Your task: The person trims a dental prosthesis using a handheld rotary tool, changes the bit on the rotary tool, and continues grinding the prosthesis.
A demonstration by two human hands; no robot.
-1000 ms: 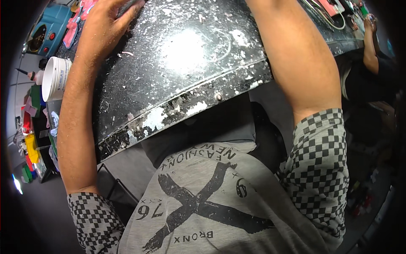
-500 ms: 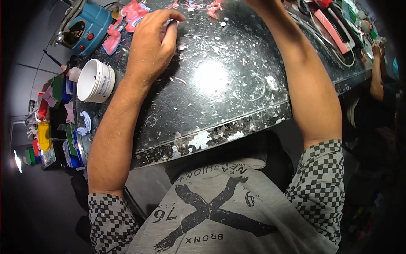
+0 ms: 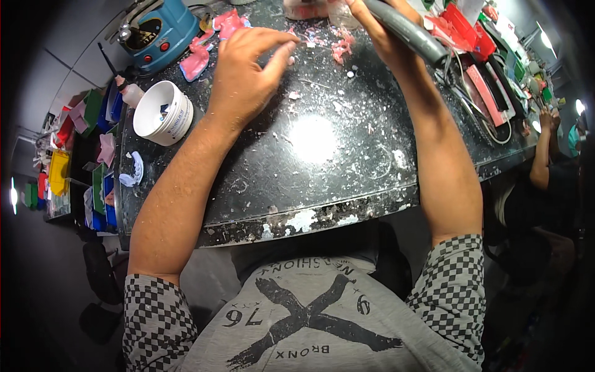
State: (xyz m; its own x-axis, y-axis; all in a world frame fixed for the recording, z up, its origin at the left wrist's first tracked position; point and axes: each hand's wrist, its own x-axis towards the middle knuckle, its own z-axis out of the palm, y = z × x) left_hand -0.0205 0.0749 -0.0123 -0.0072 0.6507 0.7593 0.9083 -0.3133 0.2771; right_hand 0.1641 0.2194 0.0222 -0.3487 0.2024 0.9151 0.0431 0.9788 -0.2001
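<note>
My left hand [image 3: 251, 77] hovers over the black worktop, near pink wax-like scraps [image 3: 230, 25]. Its thumb and forefinger are apart and curved, with nothing visible between them. My right hand [image 3: 387, 37] grips a thick dark grey cylindrical handpiece [image 3: 414, 34], whose rounded end points back along my forearm. The handpiece's far end is cut off by the top edge. Close to the right fingers stands a clear glass jar [image 3: 343, 17], with a pinkish container [image 3: 305, 8] beside it. More pink scraps [image 3: 342, 48] lie between my hands.
A white tub [image 3: 164, 115] and a pale blue horseshoe-shaped mould [image 3: 132, 170] sit left of my forearm. Behind them stands a blue machine [image 3: 158, 34] with red buttons. Cables and a pink-fronted device [image 3: 486, 93] lie at right; another person's arm [image 3: 542, 152] is beyond.
The view has shifted, showing more of the worktop's far side. My right hand and the grey handpiece have come into sight. My left hand stays raised with fingers curved.
</note>
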